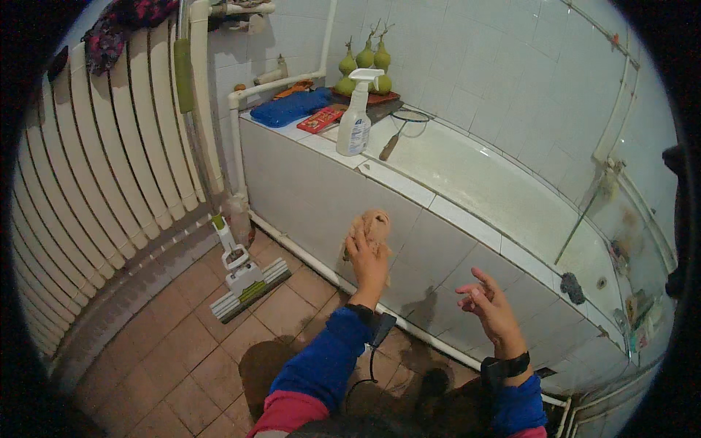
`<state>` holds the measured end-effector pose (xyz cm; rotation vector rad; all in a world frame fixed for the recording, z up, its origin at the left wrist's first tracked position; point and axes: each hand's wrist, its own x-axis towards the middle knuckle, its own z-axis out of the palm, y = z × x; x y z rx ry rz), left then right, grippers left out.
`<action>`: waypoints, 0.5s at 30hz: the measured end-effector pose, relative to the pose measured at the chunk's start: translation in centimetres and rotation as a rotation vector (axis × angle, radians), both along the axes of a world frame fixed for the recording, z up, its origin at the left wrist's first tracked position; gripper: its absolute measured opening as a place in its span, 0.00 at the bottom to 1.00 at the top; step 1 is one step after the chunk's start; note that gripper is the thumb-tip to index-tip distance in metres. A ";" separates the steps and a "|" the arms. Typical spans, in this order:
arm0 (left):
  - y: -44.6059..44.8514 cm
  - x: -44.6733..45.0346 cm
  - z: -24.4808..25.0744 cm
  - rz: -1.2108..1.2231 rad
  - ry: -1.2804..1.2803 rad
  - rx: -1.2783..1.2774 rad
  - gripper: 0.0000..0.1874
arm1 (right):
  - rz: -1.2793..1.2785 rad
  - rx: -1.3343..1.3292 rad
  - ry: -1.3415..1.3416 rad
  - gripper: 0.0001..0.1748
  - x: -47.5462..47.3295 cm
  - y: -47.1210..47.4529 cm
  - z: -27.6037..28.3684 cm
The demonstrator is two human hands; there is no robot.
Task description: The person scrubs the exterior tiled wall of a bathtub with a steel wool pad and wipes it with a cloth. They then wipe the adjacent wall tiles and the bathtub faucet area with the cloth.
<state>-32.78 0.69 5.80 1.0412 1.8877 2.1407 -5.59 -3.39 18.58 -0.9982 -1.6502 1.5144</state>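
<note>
My left hand (368, 268) grips a crumpled tan cloth (374, 225) in front of the tiled side of the bathtub (306, 175); whether the cloth touches the tiles is hard to tell. My right hand (484, 301) is raised before the same tiled side, farther right, holding nothing, its fingers apart and partly bent. A white trigger spray bottle (355, 123) with a label stands upright on the tub's tiled ledge, beyond the cloth. Behind it on the ledge lie a red packet (321, 119) and a blue folded cloth (290, 107).
A sponge mop (243, 279) stands on the brown floor tiles by the cream radiator (109, 153). A racket (402, 131) lies across the tub's far end, near several green gourds (364, 57). A dark grey scrubber (573, 288) rests on the right ledge. A pipe (323, 274) runs along the tub's base.
</note>
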 end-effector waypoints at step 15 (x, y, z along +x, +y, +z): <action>4.4 7.1 5.6 -0.060 0.370 -0.157 0.40 | -0.387 1.034 -0.309 0.21 -0.3 7.4 -0.5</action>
